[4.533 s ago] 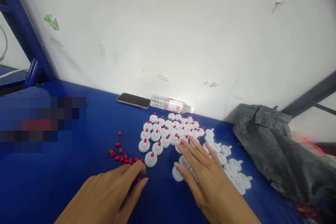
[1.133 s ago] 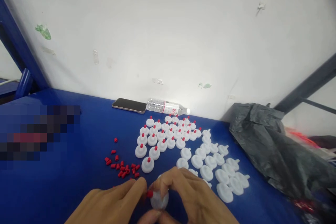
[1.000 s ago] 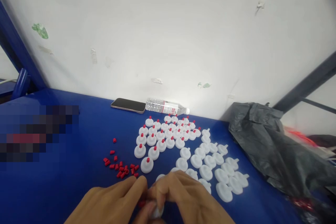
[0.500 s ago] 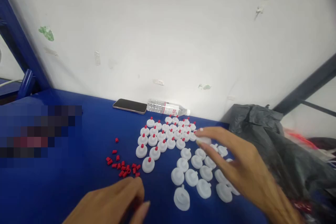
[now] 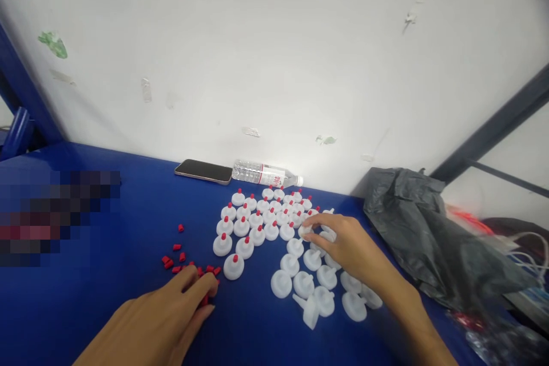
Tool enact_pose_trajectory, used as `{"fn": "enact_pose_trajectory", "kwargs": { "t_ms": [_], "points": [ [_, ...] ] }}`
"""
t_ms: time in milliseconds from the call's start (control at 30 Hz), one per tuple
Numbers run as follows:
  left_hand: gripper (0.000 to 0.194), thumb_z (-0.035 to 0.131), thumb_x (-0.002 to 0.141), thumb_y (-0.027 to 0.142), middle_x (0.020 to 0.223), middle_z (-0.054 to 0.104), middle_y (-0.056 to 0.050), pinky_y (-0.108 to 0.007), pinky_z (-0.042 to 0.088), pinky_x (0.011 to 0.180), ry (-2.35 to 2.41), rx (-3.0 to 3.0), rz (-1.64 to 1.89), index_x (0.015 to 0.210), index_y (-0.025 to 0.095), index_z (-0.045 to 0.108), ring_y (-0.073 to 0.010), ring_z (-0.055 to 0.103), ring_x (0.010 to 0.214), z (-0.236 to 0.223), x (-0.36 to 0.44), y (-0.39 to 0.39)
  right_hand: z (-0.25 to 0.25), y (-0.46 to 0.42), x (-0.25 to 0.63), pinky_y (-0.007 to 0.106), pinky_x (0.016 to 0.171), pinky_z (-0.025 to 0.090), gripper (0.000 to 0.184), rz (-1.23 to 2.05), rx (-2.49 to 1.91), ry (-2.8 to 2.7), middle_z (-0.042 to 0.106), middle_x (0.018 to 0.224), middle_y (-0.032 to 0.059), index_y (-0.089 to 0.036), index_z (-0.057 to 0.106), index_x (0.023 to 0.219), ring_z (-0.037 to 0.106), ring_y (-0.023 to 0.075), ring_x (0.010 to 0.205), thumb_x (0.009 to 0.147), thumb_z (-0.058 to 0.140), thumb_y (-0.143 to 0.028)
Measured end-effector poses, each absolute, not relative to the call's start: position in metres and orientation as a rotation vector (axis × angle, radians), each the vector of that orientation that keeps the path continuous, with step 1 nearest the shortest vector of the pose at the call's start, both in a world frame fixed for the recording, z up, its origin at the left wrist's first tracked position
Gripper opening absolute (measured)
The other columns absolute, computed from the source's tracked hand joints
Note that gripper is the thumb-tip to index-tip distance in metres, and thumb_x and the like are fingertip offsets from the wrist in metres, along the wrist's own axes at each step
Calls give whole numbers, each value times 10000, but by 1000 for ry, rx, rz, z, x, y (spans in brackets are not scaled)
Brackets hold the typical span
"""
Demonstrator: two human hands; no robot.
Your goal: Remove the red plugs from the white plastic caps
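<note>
Wall (image 5: 274,57): fills 12 o'clock, hours read from the middle of the view; bits of tape and green scraps cling to it.
Surface (image 5: 132,234): blue, running up to the wall.
Left hand (image 5: 171,306): at 7 to 8 o'clock, curved over the loose red caps (image 5: 182,257).
Left grip: thumb and index tips stand apart, with red visible between them; I cannot tell whether a cap is caught there.
Right hand (image 5: 349,240): between 4 and 5 o'clock, reaching over the bare pieces.
Right grip: thumb and fingertips grasp one white piece (image 5: 306,231) at the edge of the capped group; its top is partly hidden by the fingers.
Red caps: scattered at 7 to 8 o'clock, a few straying toward the phone, the rest heaped by and partly under the left hand.
Capped pieces (image 5: 257,236): a close group at 6 o'clock, upright, each round white base topped with red.
Bare pieces (image 5: 304,285): at 5 o'clock, white nozzles without red; the one nearest 6 lies tipped, its nozzle toward 10.
Phone (image 5: 203,172): at 9 o'clock, flat, dark screen up.
Bottle (image 5: 266,174): just beside the phone, lying along the wall, its white lid toward 3 o'clock.
Bag (image 5: 407,229): dark, crumpled, between 3 and 4 o'clock.
Patch at 9 o'clock: pixelated, contents unreadable.
</note>
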State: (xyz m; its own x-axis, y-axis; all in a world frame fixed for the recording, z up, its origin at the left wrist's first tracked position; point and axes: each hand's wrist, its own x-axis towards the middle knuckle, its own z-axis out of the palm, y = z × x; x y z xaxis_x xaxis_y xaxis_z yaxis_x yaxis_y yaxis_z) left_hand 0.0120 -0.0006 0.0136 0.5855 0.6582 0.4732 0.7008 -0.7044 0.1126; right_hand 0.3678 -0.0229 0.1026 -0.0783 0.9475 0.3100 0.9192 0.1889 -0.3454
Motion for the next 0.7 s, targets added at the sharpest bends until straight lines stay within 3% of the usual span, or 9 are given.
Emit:
{"fn": "enact_pose_trajectory", "kwargs": {
  "t_ms": [133, 267, 333, 433, 533, 600, 700],
  "points": [
    [517, 293, 1065, 219, 1034, 898, 14, -356, 677, 509, -1157, -2693, -753, 1136, 403, 771, -269, 870, 728, 11, 12, 0, 100, -19, 370, 397, 901, 676, 120, 84, -1750, -2028, 892, 1049, -29, -330, 812, 1038, 848, 244, 969, 1017, 697, -354],
    [599, 238, 1046, 147, 1078, 905, -11, -367, 712, 557, -1121, -2635, -810, 1214, 370, 768, -276, 892, 806, 12, 14, -1, 101, -18, 385, 547, 1033, 620, 380, -91, -1832, -1920, 870, 1159, 90, -267, 806, 1136, 807, 333, 1097, 1114, 490, -477],
    [621, 219, 1033, 121, 1026, 906, -7, -354, 700, 524, -1106, -2625, -843, 1162, 359, 778, -272, 890, 778, 18, 16, -1, 99, -16, 393, 611, 1093, 585, 462, -152, -1863, -1880, 859, 1210, 131, -246, 806, 1165, 784, 371, 1168, 1125, 419, -495],
    [622, 203, 1036, 128, 909, 890, 20, -323, 648, 443, -1079, -2656, -874, 1028, 369, 776, -254, 869, 677, 26, 19, 1, 87, -13, 400, 647, 1220, 512, 484, -139, -1888, -1896, 851, 1313, 95, -289, 818, 1200, 730, 376, 1339, 1121, 405, -530],
    [603, 214, 1040, 141, 927, 884, 39, -320, 640, 455, -1086, -2669, -884, 1041, 391, 763, -244, 863, 680, 26, 20, 4, 74, -11, 401, 751, 1266, 442, 503, -97, -1926, -1887, 823, 1405, 70, -319, 818, 1245, 647, 410, 1475, 1119, 392, -555],
    [570, 235, 1052, 177, 969, 883, 45, -326, 639, 473, -1116, -2677, -881, 1064, 409, 756, -244, 859, 700, 22, 19, 3, 72, -10, 400, 804, 1256, 423, 499, -83, -1928, -1869, 826, 1399, 68, -325, 820, 1235, 639, 424, 1483, 1121, 387, -547],
    [474, 304, 1078, 299, 990, 871, 56, -321, 646, 511, -1228, -2719, -858, 1050, 438, 757, -236, 841, 696, 21, 16, 0, 80, -12, 397, 756, 1259, 443, 424, -116, -1860, -1837, 836, 1364, 78, -320, 799, 1238, 695, 394, 1411, 1115, 451, -530]
  ]
}}
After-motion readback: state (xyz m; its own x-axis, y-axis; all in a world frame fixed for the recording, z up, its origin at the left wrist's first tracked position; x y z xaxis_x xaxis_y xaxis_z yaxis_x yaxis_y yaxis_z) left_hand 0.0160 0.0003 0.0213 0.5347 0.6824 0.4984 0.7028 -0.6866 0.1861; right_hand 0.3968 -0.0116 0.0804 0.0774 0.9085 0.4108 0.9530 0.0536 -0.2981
